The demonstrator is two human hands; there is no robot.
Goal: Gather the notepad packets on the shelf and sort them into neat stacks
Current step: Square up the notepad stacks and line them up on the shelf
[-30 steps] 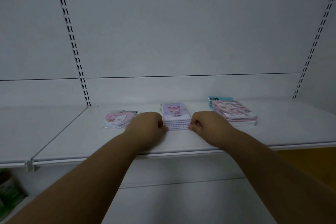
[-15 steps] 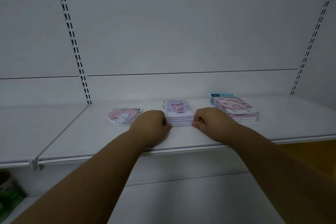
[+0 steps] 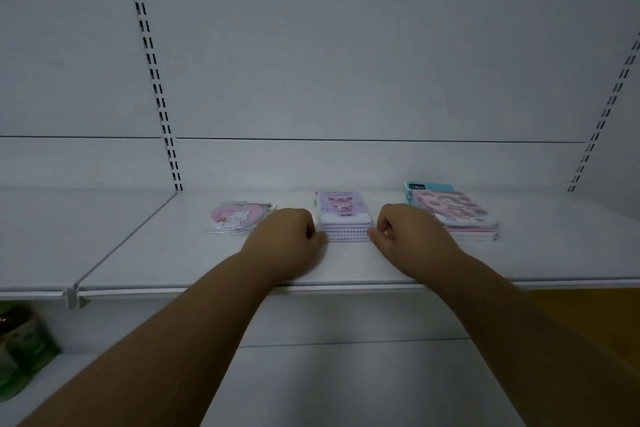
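A stack of purple notepad packets lies mid-shelf on the white shelf. My left hand has its fingers curled against the stack's front left corner. My right hand pinches the front right corner with curled fingers. A single pink heart-shaped packet lies to the left, just behind my left hand. To the right sits a stack of pink notepad packets, with a blue packet showing at its back.
Slotted uprights run up the white back panel at left and right. A shelf joint divides this shelf from the one on the left. Green goods stand on the lower shelf at far left. An orange surface shows at lower right.
Both hands stay at the purple stack's front corners. The view has tilted slightly, so the shelf sits a little higher in frame.
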